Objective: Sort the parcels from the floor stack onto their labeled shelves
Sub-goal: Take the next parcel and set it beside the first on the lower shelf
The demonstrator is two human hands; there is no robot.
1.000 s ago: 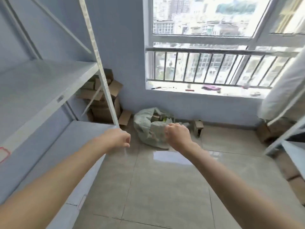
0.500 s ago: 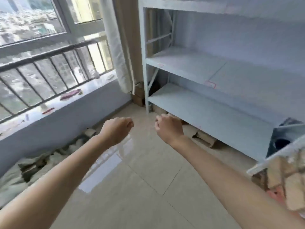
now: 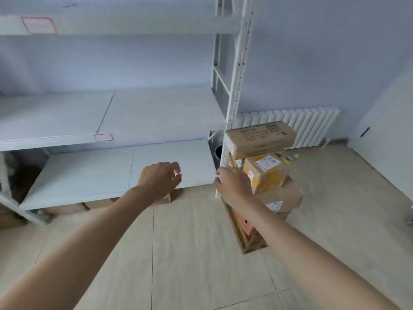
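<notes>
A stack of parcels stands on the floor right of the shelf post: a long brown carton (image 3: 260, 139) on top, a yellow taped box (image 3: 264, 173) under it, a larger brown box (image 3: 281, 199) below. The white shelf unit has a middle shelf (image 3: 134, 115) with a red-framed label (image 3: 103, 137), a bare lower shelf (image 3: 100, 173), and a top shelf label (image 3: 38, 24). My left hand (image 3: 159, 179) hovers before the lower shelf, fingers loosely curled, holding nothing. My right hand (image 3: 233, 183) is beside the post, just left of the stack, also holding nothing.
A white perforated post (image 3: 235, 86) stands between my hands and the stack. A white radiator (image 3: 308, 126) lines the back wall. Flat cardboard (image 3: 98, 203) lies under the lower shelf. A wooden tray with an orange item (image 3: 244, 227) rests by the stack. Tiled floor (image 3: 201, 253) stretches ahead.
My view has swung right, from the window and grey sack to the shelf unit and the parcel stack. Both hands stay out in front, holding nothing.
</notes>
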